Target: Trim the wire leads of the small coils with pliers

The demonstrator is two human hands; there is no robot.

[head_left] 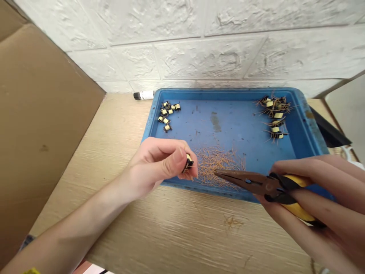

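My left hand [159,161] pinches a small yellow-and-black transformer coil [188,162] between thumb and fingers, just above the front edge of a blue plastic tray [228,92]. My right hand [309,190] grips needle-nose pliers [251,182] with yellow-and-black handles. Their rusty brown tips point left, close to the coil and above a pile of cut copper-coloured pins [219,165]. In the tray's back left corner lies a cluster of coils without long leads [168,114]. At the back right sits a cluster of coils with long leads [275,114].
The tray stands on a wood-grain table [171,228] with a few copper clippings [233,222] on it. A cardboard sheet [42,133] rises at the left, and a white brick-textured wall [199,45] at the back. A black-and-white tube [144,95] lies behind the tray.
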